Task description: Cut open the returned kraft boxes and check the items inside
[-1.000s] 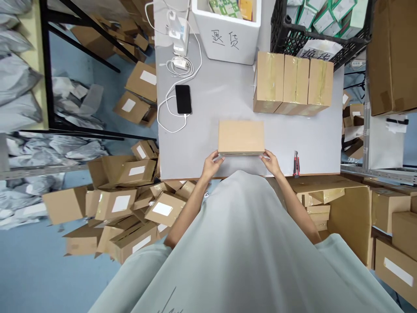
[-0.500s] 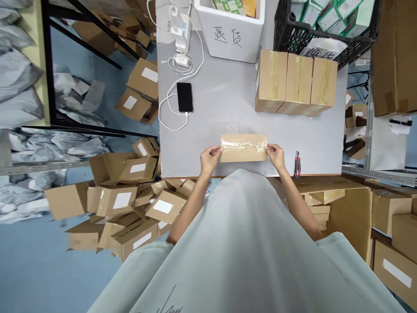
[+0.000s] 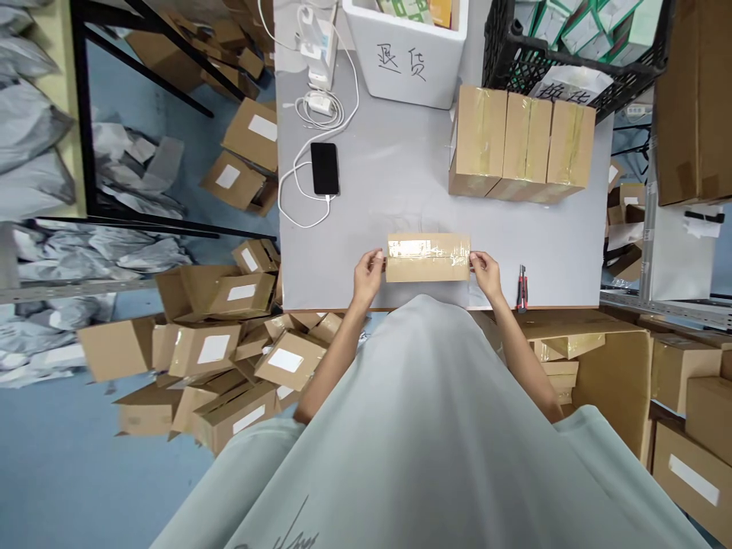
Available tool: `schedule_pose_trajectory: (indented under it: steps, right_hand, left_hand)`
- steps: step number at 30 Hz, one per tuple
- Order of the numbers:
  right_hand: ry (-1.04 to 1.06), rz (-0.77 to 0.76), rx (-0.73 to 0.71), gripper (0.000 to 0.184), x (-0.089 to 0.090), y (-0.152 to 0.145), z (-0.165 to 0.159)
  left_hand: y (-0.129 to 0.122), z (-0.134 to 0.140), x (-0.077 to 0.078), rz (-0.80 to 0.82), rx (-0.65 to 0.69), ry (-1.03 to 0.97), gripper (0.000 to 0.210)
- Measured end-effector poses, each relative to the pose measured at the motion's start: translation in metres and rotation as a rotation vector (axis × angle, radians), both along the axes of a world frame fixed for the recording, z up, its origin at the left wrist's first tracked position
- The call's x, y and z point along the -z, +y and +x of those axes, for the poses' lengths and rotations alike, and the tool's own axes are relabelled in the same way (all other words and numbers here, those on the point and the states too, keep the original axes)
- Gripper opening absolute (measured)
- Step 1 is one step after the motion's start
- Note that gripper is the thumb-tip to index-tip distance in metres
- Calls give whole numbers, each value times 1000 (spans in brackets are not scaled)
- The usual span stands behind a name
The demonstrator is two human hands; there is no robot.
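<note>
A small cardboard box [image 3: 428, 268] with clear tape along its top seam lies near the front edge of the table, long side towards me. At its left end is my left hand [image 3: 367, 278], fingers bent and closed against the end. My right hand [image 3: 486, 274] has its fingertips on the opposite end in the same way. The fingertips are partly hidden behind the box's ends. To the right of my right hand lies a red and black utility knife [image 3: 521, 288].
Three taped cartons [image 3: 523, 145] stand in a row at the back right, before a black crate [image 3: 575, 53]. A white foam bin [image 3: 409, 65] is behind. A phone [image 3: 325, 169] on a cable lies left. Opened boxes [image 3: 240, 358] are heaped beside the table.
My left hand's fingers have shifted from the box's near left corner to a more upright hold at its end. My right fingers have moved slightly. The box stays almost in place.
</note>
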State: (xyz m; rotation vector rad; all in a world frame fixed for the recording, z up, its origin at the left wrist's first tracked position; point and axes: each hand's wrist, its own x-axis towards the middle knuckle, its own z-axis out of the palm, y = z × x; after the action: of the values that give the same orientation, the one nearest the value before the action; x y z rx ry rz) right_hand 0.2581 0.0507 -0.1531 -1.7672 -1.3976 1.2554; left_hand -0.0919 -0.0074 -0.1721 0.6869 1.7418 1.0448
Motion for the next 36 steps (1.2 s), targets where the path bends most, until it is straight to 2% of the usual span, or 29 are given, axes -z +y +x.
schedule_pose_trajectory:
  steps: [5, 9, 13, 18, 22, 25, 29, 32, 36]
  right_hand:
    - [6, -139, -11, 64, 19, -29, 18]
    - [33, -148, -117, 64, 29, -44, 12]
    - [33, -120, -133, 59, 24, -39, 2]
    - [-37, -21, -144, 75, -2, -13, 7]
    - [-120, 16, -208, 72, -12, 7, 9]
    - [-222, -48, -251, 63, -8, 12, 3]
    - [-282, -97, -239, 56, 2, 12, -5]
    - [-247, -100, -219, 57, 6, 12, -5]
    - [-100, -149, -156, 66, 12, 9, 1]
  left_hand:
    - [-32, -4, 21, -123, 17, -11, 52]
    - [-43, 2, 26, -155, 118, -40, 54]
    - [-36, 8, 22, -121, 165, -42, 54]
    - [-16, 1, 11, -43, 194, 40, 48]
    - [-1, -3, 7, -17, 223, 139, 46]
    - [4, -3, 9, -82, 217, 160, 43]
    - [6, -2, 15, -120, 203, 148, 41]
    - [7, -2, 17, -116, 196, 147, 44]
    - [2, -1, 20, -117, 168, 105, 57]
